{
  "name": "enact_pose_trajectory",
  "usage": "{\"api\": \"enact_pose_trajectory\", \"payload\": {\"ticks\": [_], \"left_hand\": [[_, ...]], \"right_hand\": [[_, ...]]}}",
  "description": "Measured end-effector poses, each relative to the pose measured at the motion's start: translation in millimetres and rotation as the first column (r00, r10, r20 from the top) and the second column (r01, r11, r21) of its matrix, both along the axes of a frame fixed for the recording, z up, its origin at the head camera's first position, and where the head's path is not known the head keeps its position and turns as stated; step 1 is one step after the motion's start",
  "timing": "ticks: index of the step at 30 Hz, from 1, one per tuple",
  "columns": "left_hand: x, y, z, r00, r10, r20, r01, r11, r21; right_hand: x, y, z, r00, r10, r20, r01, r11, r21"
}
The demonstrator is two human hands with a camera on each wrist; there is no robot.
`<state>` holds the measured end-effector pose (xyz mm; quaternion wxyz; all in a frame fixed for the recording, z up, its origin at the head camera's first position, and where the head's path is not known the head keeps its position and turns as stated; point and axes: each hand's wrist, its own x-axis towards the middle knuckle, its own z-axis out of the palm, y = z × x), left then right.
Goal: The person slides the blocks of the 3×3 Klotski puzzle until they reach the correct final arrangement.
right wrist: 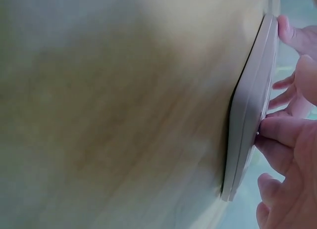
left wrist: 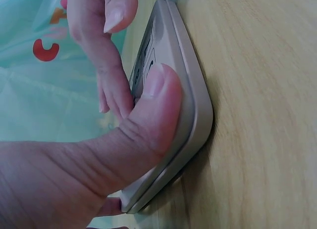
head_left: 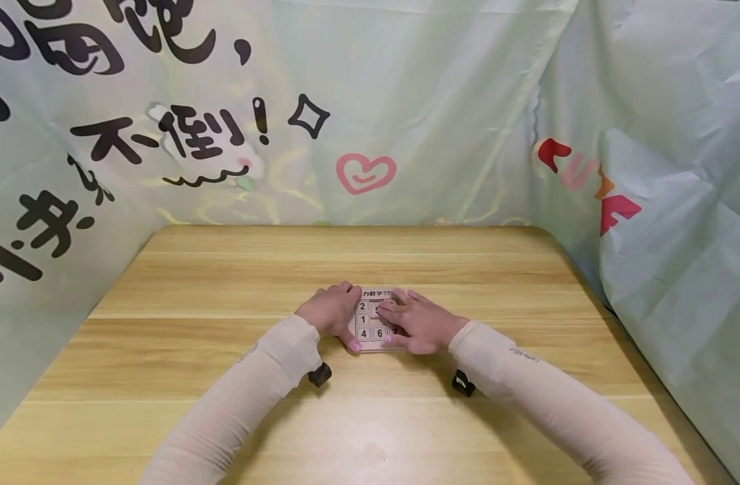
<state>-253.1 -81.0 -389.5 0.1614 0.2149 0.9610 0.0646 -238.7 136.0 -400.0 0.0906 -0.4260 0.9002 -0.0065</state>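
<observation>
A pale sliding number puzzle (head_left: 377, 349) lies flat near the middle of the table, its tiles marked with black digits such as 2, 1, 4 and 6. My left hand (head_left: 330, 311) holds it by the left side, with the thumb on the near corner and the fingers at the far corner. Over the right part lies my right hand (head_left: 429, 325), fingertips touching the tiles and hiding several of them. The left wrist view has the puzzle's rounded edge (left wrist: 200, 103) under the left thumb. In the right wrist view the right fingers (right wrist: 282, 130) meet the top face.
The wooden table (head_left: 236, 269) reaches back to a pale green cloth (head_left: 442, 101) with black lettering and a pink heart. Cloth also hangs along the left and right sides. A black wrist device (head_left: 320, 374) sits under the left sleeve, another (head_left: 463, 383) under the right.
</observation>
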Motion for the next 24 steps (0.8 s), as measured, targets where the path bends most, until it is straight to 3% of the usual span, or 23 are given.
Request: {"api": "enact_pose_trajectory", "payload": {"ticks": [10,16,24], "left_hand": [[-1.8,-0.8,1.2,1.0,-0.003,-0.005,0.003,1.0,-0.003],[-1.3,-0.8,1.9,1.0,-0.001,-0.001,0.001,1.0,-0.024],[-0.6,0.7,0.1,1.0,-0.003,0.013,0.003,1.0,-0.015]], "right_hand": [[13.6,-1,9.9,0.999,0.046,-0.014,-0.046,0.999,0.004],[6.8,-9,8.9,0.995,0.082,-0.06,-0.083,0.996,-0.02],[-4.9,-24,4.5,0.999,0.037,-0.001,-0.037,0.999,-0.002]]}}
